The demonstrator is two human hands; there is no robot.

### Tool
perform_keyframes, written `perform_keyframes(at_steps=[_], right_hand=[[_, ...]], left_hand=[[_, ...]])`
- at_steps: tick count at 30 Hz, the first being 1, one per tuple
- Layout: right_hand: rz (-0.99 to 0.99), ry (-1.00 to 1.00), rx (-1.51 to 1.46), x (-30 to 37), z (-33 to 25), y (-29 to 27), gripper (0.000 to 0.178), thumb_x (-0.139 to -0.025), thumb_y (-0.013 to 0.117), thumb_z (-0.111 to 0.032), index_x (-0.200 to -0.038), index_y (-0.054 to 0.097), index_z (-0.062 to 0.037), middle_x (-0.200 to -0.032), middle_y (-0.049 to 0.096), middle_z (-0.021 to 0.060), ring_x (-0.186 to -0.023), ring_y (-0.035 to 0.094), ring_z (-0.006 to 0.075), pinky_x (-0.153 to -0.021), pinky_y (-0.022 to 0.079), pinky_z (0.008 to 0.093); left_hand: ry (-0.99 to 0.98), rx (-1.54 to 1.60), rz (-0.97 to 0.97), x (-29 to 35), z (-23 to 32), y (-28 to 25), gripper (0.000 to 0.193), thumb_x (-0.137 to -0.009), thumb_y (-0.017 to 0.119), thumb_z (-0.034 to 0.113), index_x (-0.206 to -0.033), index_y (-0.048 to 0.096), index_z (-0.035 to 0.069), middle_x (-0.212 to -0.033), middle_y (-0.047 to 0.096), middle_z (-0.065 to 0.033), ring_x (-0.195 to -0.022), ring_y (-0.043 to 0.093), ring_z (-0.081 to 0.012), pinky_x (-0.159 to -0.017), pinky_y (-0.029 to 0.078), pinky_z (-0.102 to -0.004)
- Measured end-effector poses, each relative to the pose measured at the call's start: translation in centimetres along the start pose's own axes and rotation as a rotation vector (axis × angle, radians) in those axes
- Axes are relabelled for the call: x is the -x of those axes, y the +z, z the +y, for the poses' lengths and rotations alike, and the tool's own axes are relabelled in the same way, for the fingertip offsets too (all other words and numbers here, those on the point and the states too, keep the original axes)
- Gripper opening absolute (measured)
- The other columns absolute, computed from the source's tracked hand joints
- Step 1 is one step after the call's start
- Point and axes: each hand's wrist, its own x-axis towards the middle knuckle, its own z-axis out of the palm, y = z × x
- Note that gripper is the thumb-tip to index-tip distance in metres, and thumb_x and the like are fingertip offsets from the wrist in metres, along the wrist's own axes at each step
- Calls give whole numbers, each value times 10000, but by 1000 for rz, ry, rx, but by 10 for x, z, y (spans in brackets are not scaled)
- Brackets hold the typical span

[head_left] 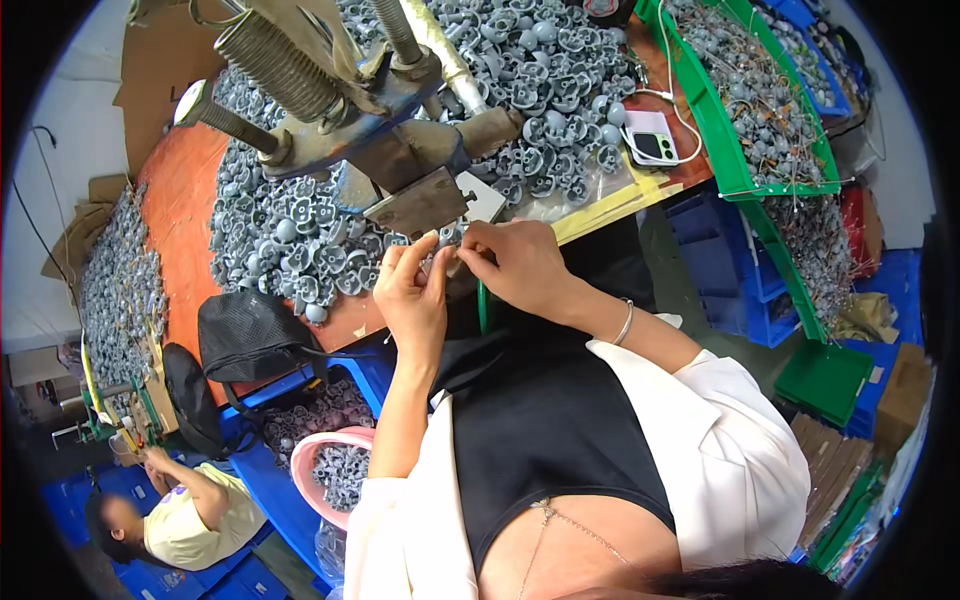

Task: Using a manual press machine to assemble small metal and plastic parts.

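While both bare hands met just below scuffed, flat-sided metal press block (425, 205), small rounded grey plastic piece (452, 233) showed between fingertips, mostly hidden. Left hand (412, 290): fingers bent, thumb near forefinger. Right hand (525, 265): fingers curled inward. Could not tell which hand gripped piece. Above stood coarse coiled steel spring (285, 75). Hollow, domed grey plastic shells (570, 70) lay heaped on smooth orange-red tabletop (185, 190), near black mesh bag (250, 340) and smooth pink plastic basin (302, 470).
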Motion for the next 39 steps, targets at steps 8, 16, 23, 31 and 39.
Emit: perform_keyframes(at_steps=[8,16,23,31,39], right_hand=[[-12,-111,0,-12,11,-26,112,-780,632,-198,-728,620,-99,-630,614,91,-620,613,304,-584,476,419],[-58,13,-944,-157,29,-90,420,-926,572,-236,-1245,520,32,-1040,640,103,-906,619,119,-802,495,251],[361,-433,-711,-81,-59,-117,309,-824,687,-134,-1079,586,8,-868,654,88,-752,633,161,-706,513,276],[315,-775,-317,-18,-38,-117,239,-700,798,-154,-740,586,-51,-790,610,57,-750,607,239,-800,503,380],[559,-35,92,-95,93,-185,184,-804,638,-174,-938,691,-60,-867,674,133,-724,648,280,-684,516,343]], left_hand=[[125,-81,-69,-14,4,-4,204,-735,738,24,-930,690,58,-692,461,-42,-531,467,-136,-498,388,-266],[47,-107,-29,-10,19,1,191,-728,739,33,-913,695,51,-725,528,-61,-563,510,-150,-519,414,-278],[120,-172,0,-10,21,1,151,-719,737,19,-863,691,19,-715,516,-67,-601,495,-169,-516,390,-305],[221,-231,-39,-7,10,-6,190,-749,724,86,-906,657,2,-829,567,-122,-627,550,-240,-544,432,-341],[-280,451,-603,27,54,-59,211,-888,563,86,-797,696,-51,-544,554,-25,-444,477,-85,-405,324,-234]])
